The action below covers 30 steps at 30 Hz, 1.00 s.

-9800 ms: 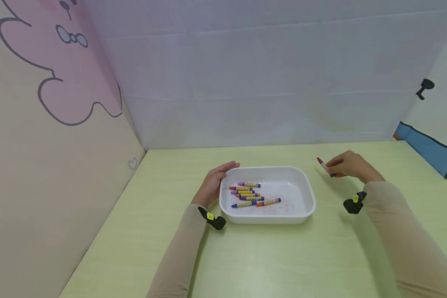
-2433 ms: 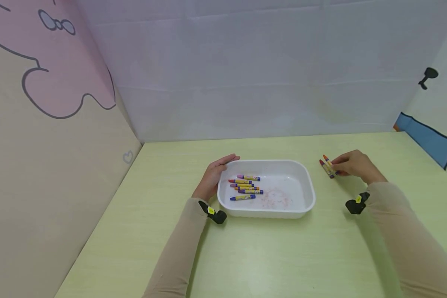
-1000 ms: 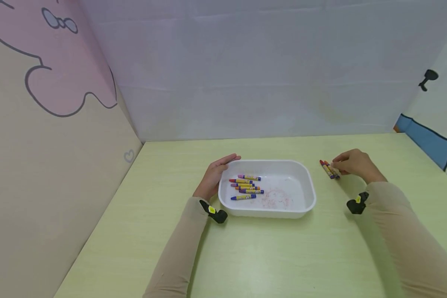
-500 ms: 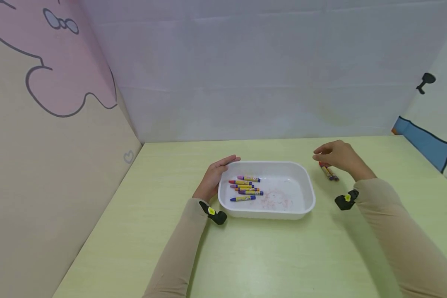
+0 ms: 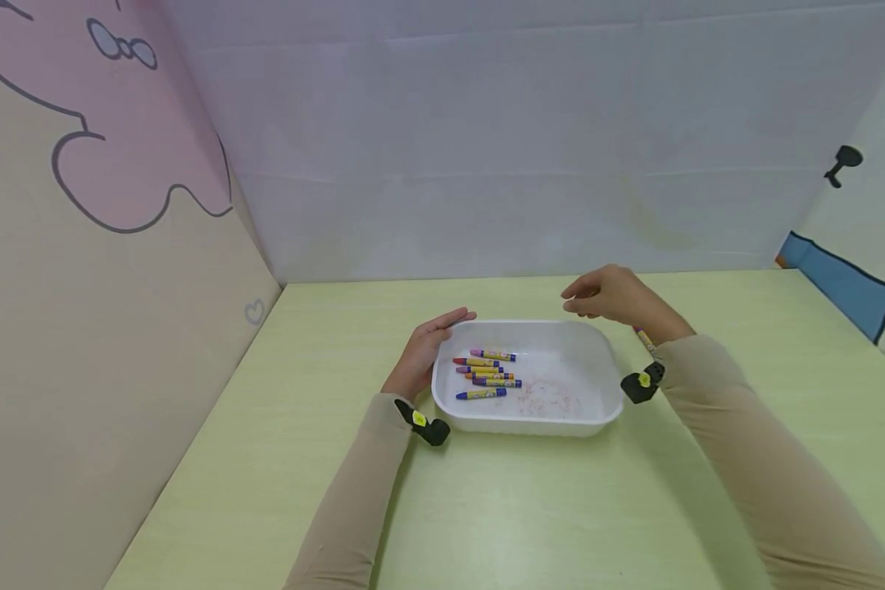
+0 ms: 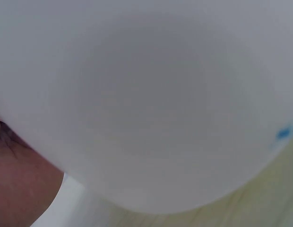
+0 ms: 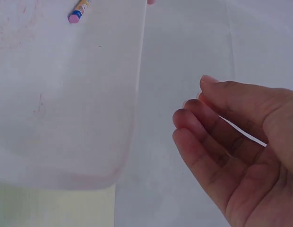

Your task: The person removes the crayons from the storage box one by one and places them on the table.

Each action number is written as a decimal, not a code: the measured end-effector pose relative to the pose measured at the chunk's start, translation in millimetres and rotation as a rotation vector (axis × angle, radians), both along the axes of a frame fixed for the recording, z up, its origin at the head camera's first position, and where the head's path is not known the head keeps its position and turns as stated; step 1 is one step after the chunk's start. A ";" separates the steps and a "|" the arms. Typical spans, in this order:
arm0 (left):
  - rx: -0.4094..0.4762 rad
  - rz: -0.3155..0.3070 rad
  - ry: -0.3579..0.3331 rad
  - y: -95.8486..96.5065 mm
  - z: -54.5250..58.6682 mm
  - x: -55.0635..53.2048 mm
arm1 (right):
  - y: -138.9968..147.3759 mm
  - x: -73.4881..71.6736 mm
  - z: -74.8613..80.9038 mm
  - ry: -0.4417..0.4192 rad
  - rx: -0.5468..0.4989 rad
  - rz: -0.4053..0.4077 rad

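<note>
My left hand (image 5: 418,356) rests against the left end of a white plastic tray (image 5: 538,428), its fingers stretched along the back-left corner and the thumb side at the rim. In the left wrist view the tray's wall (image 6: 156,118) fills most of the picture and hides the fingers. Several crayons, among them a pink crayon (image 5: 492,355) and a blue crayon (image 5: 481,394), lie in the tray's left half. My right hand (image 5: 612,295) hovers by the back-right corner, fingers loosely bent, nothing between them. A crayon (image 5: 645,341) on the table is partly covered by the right wrist.
The pale green table (image 5: 324,344) ends at a grey-white cloth wall (image 5: 442,164) behind. A cream wall (image 5: 118,344) with a pink cartoon figure borders it on the left. Reddish crayon marks (image 5: 549,397) stain the tray's floor.
My right hand set a red crayon, then an orange crayon from the tray, side by side on the table. It released the orange one and moved left to the tray's corner. The left hand stays.
</note>
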<state>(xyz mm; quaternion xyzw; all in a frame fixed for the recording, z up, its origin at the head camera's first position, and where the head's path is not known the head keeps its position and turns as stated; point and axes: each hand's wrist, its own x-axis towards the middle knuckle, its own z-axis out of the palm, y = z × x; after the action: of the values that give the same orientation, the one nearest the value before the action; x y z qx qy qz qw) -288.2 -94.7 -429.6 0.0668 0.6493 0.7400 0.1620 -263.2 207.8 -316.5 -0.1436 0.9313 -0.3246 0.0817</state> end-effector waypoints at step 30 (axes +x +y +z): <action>-0.010 0.002 0.002 -0.1 -0.1 0.3 | -71.4 -17.9 -49.9 -0.126 0.069 0.221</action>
<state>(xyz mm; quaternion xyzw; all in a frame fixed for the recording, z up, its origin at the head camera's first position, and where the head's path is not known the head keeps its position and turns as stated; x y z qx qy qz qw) -288.0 -94.8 -429.7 0.0664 0.6531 0.7370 0.1609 -281.0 136.4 -366.4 -0.2220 0.9133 -0.2899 0.1803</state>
